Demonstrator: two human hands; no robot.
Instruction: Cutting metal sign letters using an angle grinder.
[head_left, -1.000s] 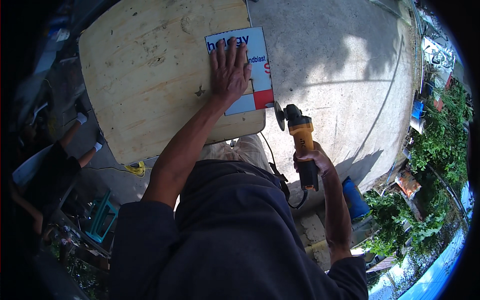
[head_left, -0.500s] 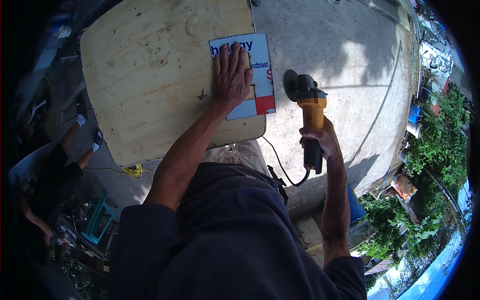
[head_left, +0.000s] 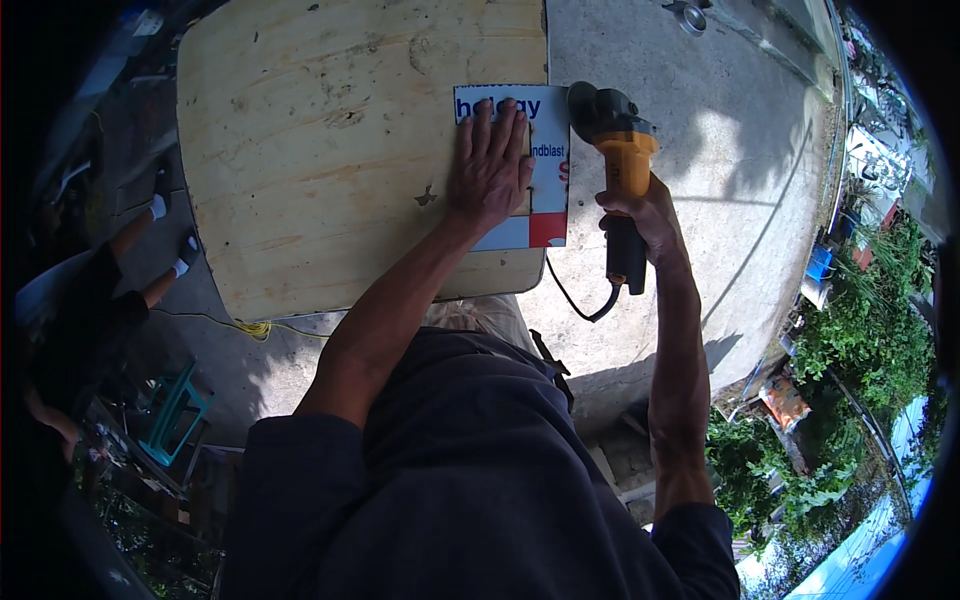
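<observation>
My left hand (head_left: pixel 490 172) lies flat, fingers stretched, on a white sign panel (head_left: pixel 548 190) with blue lettering and a red block. A rectangular notch shows in the panel beside my palm. Under it is a wooden tabletop (head_left: pixel 320 170), and the panel's right side sticks out past the table edge. In my right hand (head_left: pixel 652 222) is a yellow and black angle grinder (head_left: pixel 628 160), fingers wrapped round its body. The grinder's disc (head_left: pixel 581 106) is at the panel's right edge, near the far corner; I cannot tell whether they touch.
A black power cord (head_left: pixel 580 312) hangs from the grinder beside the table. Concrete floor (head_left: pixel 690 130) stretches to the right, with a metal bowl-like item (head_left: pixel 690 18) at the far end. At left are another person's arm (head_left: pixel 130 235), a yellow cord (head_left: pixel 255 328) and a green stool (head_left: pixel 175 412).
The grinder has moved forward along the panel's right side, and its disc has come closer to the panel edge. My left hand stays pressed on the panel. The whole view has shifted slightly.
</observation>
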